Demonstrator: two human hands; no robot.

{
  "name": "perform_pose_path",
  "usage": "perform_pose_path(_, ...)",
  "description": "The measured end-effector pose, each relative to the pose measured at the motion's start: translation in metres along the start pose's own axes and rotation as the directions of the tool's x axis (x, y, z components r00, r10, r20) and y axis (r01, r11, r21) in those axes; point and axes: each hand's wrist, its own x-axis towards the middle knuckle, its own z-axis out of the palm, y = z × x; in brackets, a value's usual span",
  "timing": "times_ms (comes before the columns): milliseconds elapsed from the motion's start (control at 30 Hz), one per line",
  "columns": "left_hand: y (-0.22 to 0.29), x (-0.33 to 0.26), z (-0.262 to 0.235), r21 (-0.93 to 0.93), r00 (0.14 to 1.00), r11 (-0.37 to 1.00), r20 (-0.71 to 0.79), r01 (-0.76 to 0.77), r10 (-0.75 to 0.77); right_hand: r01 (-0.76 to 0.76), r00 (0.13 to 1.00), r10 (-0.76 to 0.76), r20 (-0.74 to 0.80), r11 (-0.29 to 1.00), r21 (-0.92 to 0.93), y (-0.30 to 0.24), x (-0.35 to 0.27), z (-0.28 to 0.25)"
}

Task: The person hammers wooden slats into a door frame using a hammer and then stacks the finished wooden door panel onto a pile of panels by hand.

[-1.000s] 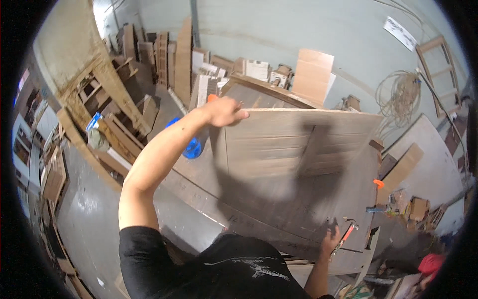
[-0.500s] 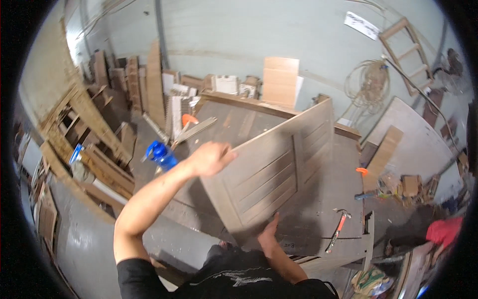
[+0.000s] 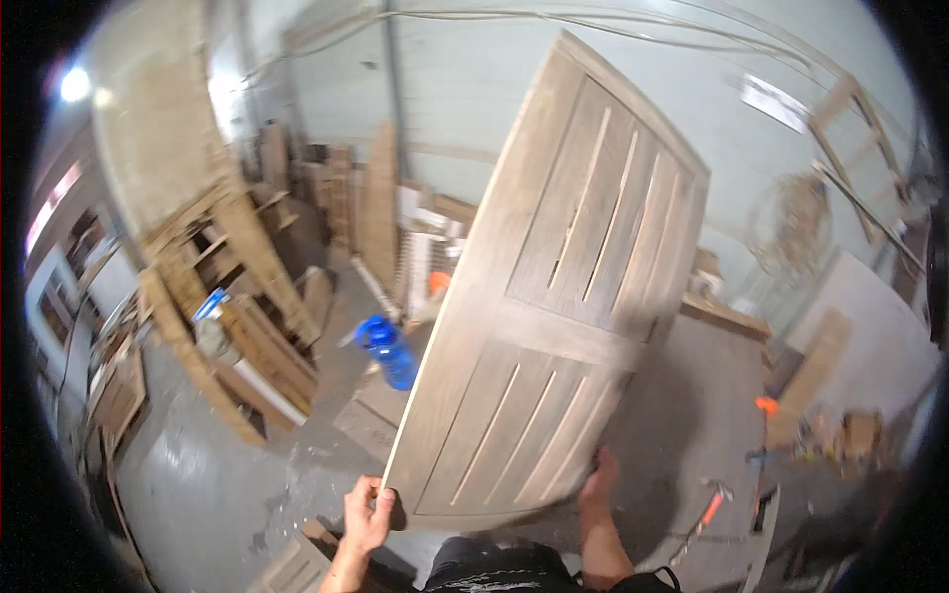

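Note:
A wooden slatted door panel (image 3: 563, 336) stands tilted upright in front of me, its long side rising away from my body. Two slatted sections, split by a plain crossbar, make up its face. My left hand (image 3: 368, 512) grips the lower left corner, thumb on the front edge. On the lower right edge is my right hand (image 3: 599, 476), its fingers partly hidden behind the panel. Beneath and to the right lies the workbench top (image 3: 682, 395), with a red-handled claw hammer (image 3: 710, 512) near its front right.
A blue water bottle (image 3: 388, 353) stands left of the panel. Timber frames and boards (image 3: 247, 326) lean at the left. Against the pale wall rest more planks (image 3: 379, 188) and, at the right, a large white sheet (image 3: 855, 336). A slatted piece (image 3: 297, 568) lies low at left.
The panel has swung from lying lengthwise across the bench to standing up on end. My left hand has moved from its top edge down to the lower left corner; the view has turned left.

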Motion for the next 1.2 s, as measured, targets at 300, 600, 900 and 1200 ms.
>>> perform_pose_path(300,-0.063,-0.080,-0.001,-0.391,0.774,0.905,-0.517,0.167,-0.366,0.308,0.796,-0.097,0.598,0.915,-0.262,-0.047,-0.007,0.138)
perform_pose_path(600,-0.080,-0.157,-0.090,-0.411,0.263,0.911,-0.876,0.031,-0.404,0.332,0.349,-0.078,0.934,0.942,-0.046,0.007,-0.152,0.320)
perform_pose_path(900,-0.115,-0.229,-0.158,-0.576,-0.179,0.817,-0.801,-0.029,-0.572,0.378,-0.230,0.204,0.952,0.920,-0.106,0.070,-0.352,0.457)
perform_pose_path(1200,-0.204,-0.302,-0.167,-0.766,-0.666,0.641,-0.453,-0.050,-0.593,0.373,-0.695,0.469,0.545,0.883,-0.285,0.275,-0.555,0.484)
